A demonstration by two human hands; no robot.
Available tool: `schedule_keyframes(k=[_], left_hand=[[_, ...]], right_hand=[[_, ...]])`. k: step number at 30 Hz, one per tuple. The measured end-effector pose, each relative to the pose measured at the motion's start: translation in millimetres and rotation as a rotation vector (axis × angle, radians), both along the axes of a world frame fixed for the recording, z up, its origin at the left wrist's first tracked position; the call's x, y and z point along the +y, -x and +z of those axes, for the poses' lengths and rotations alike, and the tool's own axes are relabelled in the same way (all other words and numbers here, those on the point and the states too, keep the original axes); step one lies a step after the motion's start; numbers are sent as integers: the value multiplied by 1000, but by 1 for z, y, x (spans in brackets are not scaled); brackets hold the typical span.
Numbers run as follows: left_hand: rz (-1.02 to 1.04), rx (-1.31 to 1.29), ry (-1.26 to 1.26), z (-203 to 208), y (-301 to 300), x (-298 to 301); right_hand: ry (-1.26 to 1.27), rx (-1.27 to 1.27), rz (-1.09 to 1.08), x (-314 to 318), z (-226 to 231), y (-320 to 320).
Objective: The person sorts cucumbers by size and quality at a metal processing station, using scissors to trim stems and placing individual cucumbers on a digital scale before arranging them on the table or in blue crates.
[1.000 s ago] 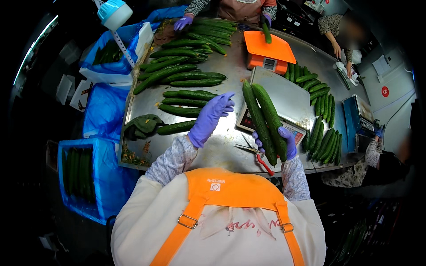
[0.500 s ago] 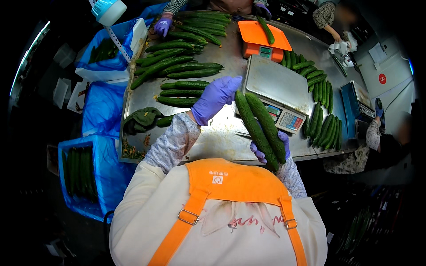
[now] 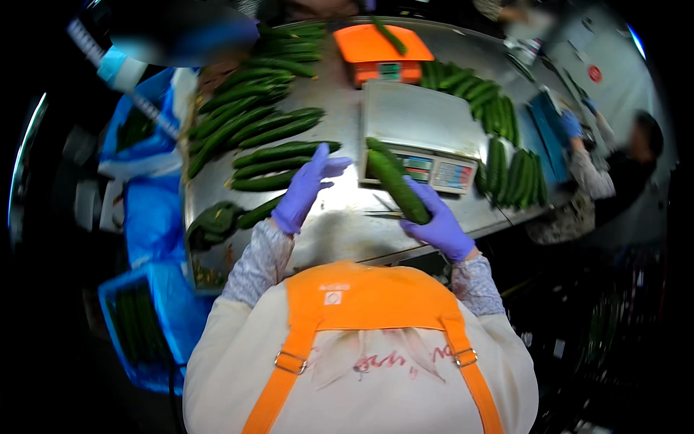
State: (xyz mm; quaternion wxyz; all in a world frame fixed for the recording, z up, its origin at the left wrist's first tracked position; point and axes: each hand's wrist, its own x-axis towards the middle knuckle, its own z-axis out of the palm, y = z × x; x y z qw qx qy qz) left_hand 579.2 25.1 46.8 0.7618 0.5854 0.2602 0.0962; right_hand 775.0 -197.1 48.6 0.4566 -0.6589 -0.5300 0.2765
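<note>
My right hand (image 3: 442, 226), in a purple glove, is closed around the lower ends of a pair of cucumbers (image 3: 394, 181) that lie one partly over the other. Their far tips are in front of the steel-topped scale (image 3: 423, 119). My left hand (image 3: 306, 189), gloved alike, is held up with its fingers stretched and nothing in it. Just beyond and left of it, several cucumbers (image 3: 267, 168) lie on the steel table (image 3: 329, 235). One more cucumber (image 3: 258, 213) sits beside my left wrist, next to a crumpled dark green cloth (image 3: 215, 225).
An orange scale (image 3: 383, 49) with one cucumber on it stands behind the steel one. Rows of cucumbers (image 3: 499, 116) line the right side. A thin metal tool (image 3: 383, 213) lies near the front edge. Blue-lined crates (image 3: 148, 311) stand left; a person (image 3: 622, 159) works far right.
My left hand has drawn back left, away from the cucumbers' tips, and opened out. My right hand has turned over with the cucumbers. The whole view has shifted, and a blurred shape covers the upper left.
</note>
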Motion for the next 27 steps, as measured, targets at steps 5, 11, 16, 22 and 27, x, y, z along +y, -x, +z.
schedule_keyframes(k=[5,11,16,22,27], left_hand=[[313,-77,-126,-25,-13,-17],[287,31,-245,-70,-39,-8],[375,101,-311,-94,-39,-2],[566,205,-483,-105,-15,3],[678,424,-611,-142,68,-39]], right_hand=[[101,-173,-128,-7,-5,-18],[310,-190,-538,-87,-17,-106],[336,-335,-829,-164,-56,-228],[728,-478,-1083,-233,-74,-399],[747,-591,-834,-218,-106,-527]])
